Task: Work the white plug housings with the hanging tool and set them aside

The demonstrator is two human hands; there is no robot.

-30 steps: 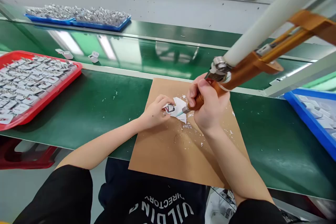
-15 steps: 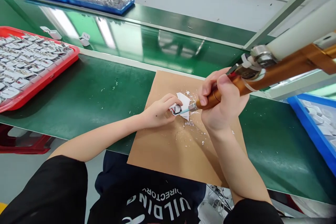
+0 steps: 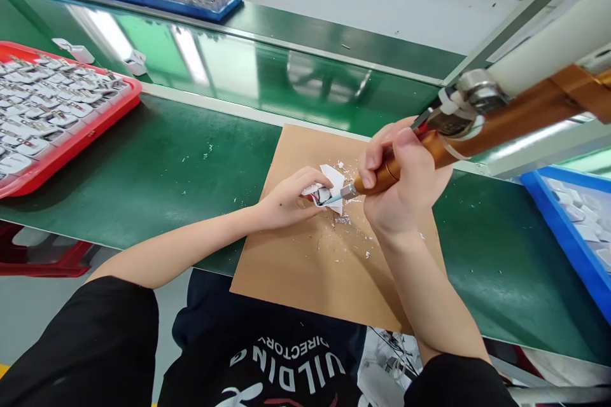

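My left hand (image 3: 286,200) pinches a small white part (image 3: 319,193) and holds it down on a brown cardboard sheet (image 3: 305,267). My right hand (image 3: 403,187) is wrapped round an orange dispensing tool (image 3: 429,146) whose thin tip touches the part. A white tube (image 3: 548,51) runs up from the tool toward the upper right. A scrap of white paper (image 3: 335,179) lies under the part, and white flecks are scattered around it on the cardboard.
A red tray (image 3: 71,140) full of small white parts sits at the left. A blue tray (image 3: 563,229) with parts is at the right edge. Far blue trays (image 3: 200,11) hold metal pieces. Two loose white parts (image 3: 136,63) lie on the glossy green belt.
The view has tilted down and shifted a little. My right hand with the tool drifted slightly right; the tip stays at the part held in my left hand.
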